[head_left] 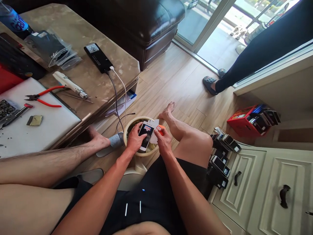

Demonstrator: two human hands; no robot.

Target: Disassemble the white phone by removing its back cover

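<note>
A white-framed smartphone (147,134), its screen lit with a red and white picture, is gripped in my left hand (134,139) with the thumb over the glass. My right hand (164,141) is closed at the phone's right side, its fingers around a small orange piece (160,128) whose kind I cannot make out. Between phone and right hand shows a thin white sheet (154,138), partly hidden. Both hands are above a cream-rimmed bin (125,134) between my legs.
On the marble-look table (97,19) at left lie a black power bank (98,58) with two cables, red-handled cutters (46,96), a white electric screwdriver (70,85) and plastic bags. Several phones (221,166) are stacked by the cabinet. Another person's leg (256,55) stands near the doorway.
</note>
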